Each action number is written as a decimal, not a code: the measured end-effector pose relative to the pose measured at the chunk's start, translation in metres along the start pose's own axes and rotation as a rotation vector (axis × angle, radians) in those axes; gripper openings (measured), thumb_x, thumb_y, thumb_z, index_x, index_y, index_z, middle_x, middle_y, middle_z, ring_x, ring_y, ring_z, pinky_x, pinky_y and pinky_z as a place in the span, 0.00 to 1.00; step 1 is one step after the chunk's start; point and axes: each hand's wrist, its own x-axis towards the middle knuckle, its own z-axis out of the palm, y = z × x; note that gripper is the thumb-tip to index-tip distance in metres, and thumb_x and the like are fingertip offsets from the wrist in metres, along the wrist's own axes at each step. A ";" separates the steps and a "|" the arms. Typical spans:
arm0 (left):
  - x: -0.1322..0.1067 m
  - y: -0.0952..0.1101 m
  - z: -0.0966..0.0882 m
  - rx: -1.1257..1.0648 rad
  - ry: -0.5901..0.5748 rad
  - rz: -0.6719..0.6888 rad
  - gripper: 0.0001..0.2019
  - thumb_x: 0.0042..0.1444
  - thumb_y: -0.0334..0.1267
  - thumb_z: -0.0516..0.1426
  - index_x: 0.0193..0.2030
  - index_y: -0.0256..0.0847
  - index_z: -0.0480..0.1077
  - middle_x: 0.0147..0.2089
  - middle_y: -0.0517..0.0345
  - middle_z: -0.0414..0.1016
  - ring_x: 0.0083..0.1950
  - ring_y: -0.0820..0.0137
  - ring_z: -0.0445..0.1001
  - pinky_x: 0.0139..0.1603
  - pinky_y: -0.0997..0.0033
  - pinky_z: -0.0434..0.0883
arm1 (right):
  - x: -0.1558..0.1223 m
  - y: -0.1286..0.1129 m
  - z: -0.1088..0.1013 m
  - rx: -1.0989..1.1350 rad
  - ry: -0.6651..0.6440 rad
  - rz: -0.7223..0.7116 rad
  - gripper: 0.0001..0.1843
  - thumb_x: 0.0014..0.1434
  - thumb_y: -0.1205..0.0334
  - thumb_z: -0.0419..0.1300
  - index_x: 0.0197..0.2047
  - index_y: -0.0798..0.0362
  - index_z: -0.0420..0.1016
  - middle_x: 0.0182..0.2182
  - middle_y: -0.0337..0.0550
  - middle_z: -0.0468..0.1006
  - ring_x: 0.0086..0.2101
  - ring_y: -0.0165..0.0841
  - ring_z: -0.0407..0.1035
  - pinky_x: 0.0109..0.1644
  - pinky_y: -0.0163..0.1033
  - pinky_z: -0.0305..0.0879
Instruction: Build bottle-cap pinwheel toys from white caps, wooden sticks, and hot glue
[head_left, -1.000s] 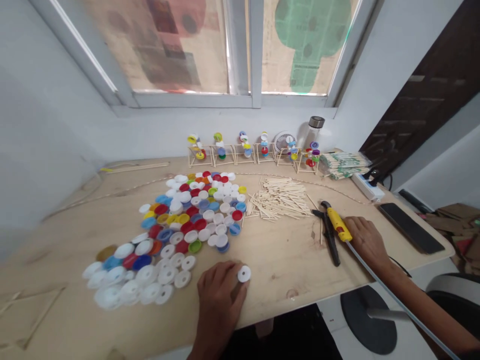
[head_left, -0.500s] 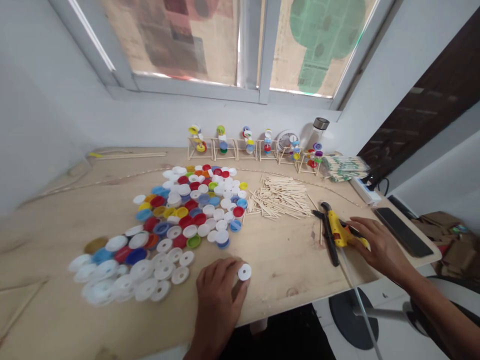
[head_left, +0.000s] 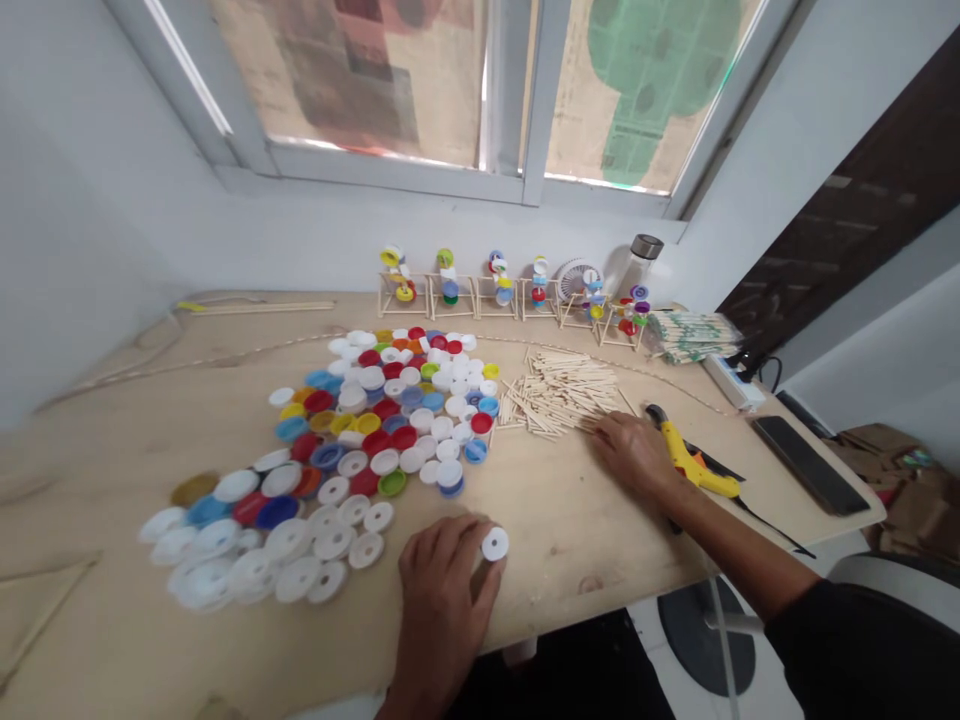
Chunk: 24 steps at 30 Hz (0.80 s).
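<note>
My left hand [head_left: 448, 590] rests near the table's front edge, its thumb and fingers closed around a small white bottle cap [head_left: 494, 544] with a hole in the middle. My right hand [head_left: 634, 455] reaches to the lower right edge of a pile of thin wooden sticks [head_left: 562, 390]. Its fingers are extended over the outermost sticks, and I see nothing held in it. Beside my right forearm lies a yellow hot glue gun [head_left: 686, 460], with a black tool partly hidden under the arm.
Many coloured bottle caps [head_left: 390, 435] spread across the table's left and middle. Several stick frames with cap wheels [head_left: 450, 290] line the wall, near a small fan [head_left: 577, 280] and a bottle [head_left: 637, 270]. A phone [head_left: 806, 465] and power strip [head_left: 731, 382] lie right.
My right hand has left the glue gun and moved left to the stick pile. The glue gun now lies on the table. My left hand keeps the white cap in nearly the same place.
</note>
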 end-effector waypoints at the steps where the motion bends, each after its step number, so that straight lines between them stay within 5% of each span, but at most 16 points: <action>1: 0.000 0.000 0.000 -0.003 0.002 -0.003 0.11 0.56 0.34 0.56 0.46 0.42 0.71 0.45 0.52 0.76 0.47 0.60 0.71 0.51 0.56 0.61 | 0.000 -0.001 0.000 -0.015 -0.010 0.004 0.10 0.62 0.63 0.51 0.37 0.53 0.73 0.36 0.48 0.77 0.38 0.37 0.70 0.41 0.38 0.59; 24: 0.000 0.006 -0.001 -0.045 -0.044 -0.106 0.11 0.56 0.35 0.57 0.46 0.42 0.72 0.46 0.51 0.76 0.49 0.58 0.70 0.53 0.53 0.61 | -0.002 0.000 -0.004 0.093 -0.096 0.063 0.06 0.58 0.68 0.52 0.33 0.54 0.70 0.34 0.49 0.75 0.38 0.38 0.67 0.40 0.38 0.57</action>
